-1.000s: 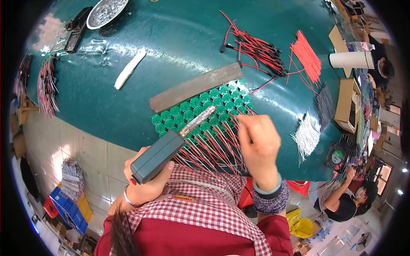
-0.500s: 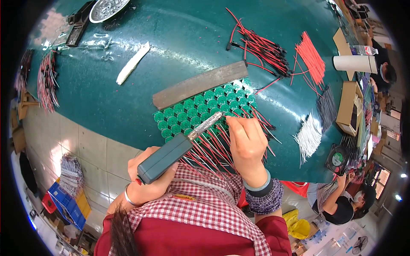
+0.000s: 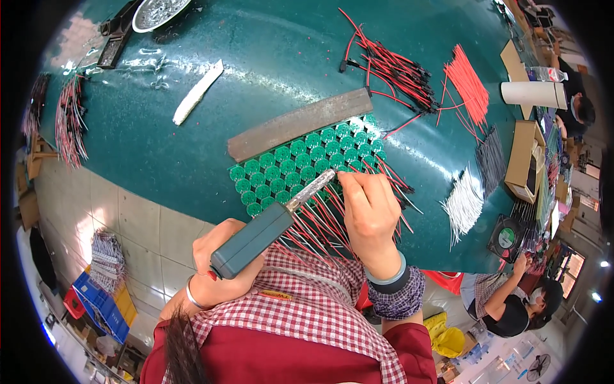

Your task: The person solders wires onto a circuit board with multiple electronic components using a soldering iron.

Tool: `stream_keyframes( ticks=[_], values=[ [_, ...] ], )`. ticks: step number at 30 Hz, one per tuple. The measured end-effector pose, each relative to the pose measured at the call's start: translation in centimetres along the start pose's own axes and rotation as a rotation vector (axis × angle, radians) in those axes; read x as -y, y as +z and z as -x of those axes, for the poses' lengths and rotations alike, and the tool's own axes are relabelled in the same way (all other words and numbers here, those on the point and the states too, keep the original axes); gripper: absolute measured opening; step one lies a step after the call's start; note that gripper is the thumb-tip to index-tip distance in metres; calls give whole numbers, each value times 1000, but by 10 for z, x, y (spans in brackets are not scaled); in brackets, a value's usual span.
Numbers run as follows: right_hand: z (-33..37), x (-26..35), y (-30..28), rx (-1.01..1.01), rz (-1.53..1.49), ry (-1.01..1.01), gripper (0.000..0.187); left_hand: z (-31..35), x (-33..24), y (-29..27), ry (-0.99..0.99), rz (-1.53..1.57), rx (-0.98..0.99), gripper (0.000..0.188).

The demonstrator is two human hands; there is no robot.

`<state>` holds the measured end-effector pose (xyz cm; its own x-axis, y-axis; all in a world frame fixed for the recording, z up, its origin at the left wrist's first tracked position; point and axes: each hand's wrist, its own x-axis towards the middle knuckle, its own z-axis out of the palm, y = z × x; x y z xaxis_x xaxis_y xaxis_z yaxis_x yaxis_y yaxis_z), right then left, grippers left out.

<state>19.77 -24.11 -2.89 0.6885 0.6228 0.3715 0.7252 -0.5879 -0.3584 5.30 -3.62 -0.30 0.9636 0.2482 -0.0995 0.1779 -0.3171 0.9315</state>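
Note:
My left hand (image 3: 206,248) is wrapped round the dark green handle of a soldering gun (image 3: 252,242). Its metal barrel points up and to the right, with the tip close to my right fingertips. My right hand (image 3: 369,208) is closed in a pinch over the sheet of round green circuit boards (image 3: 281,170); what lies between thumb and forefinger is too small to make out. Red, white and black wires (image 3: 316,224) run from the near part of the sheet toward my checked apron, partly under my right hand. A flat grey-brown bar (image 3: 300,125) lies along the sheet's far edge.
Bundles of red-and-black wires (image 3: 396,73), red wires (image 3: 469,83), dark wires (image 3: 490,160) and white wires (image 3: 464,205) lie right of the boards. A white strip (image 3: 198,93) and a metal bowl (image 3: 157,14) are far left. Another person (image 3: 511,307) works at the right.
The soldering gun's body has shifted slightly right, its tip staying beside my right fingertips. My right hand keeps its pinch in almost the same place.

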Motion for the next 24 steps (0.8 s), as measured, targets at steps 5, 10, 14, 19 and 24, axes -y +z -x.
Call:
stream_keyframes(
  ticks=[5,10,14,19,24],
  values=[
    [1,0,0,16,13,0,30,-1,-3,-2,23,-50,-3,22],
    [0,0,0,24,25,-4,29,-1,-5,-2,68,-93,-21,23],
    [0,1,1,16,39,-11,28,1,-3,-2,59,-66,-22,26],
    [-1,2,2,-42,42,-6,25,1,-4,-3,72,-86,-18,27],
    [0,2,2,-42,35,-7,24,3,-3,-2,12,-48,-7,26]
  ],
)
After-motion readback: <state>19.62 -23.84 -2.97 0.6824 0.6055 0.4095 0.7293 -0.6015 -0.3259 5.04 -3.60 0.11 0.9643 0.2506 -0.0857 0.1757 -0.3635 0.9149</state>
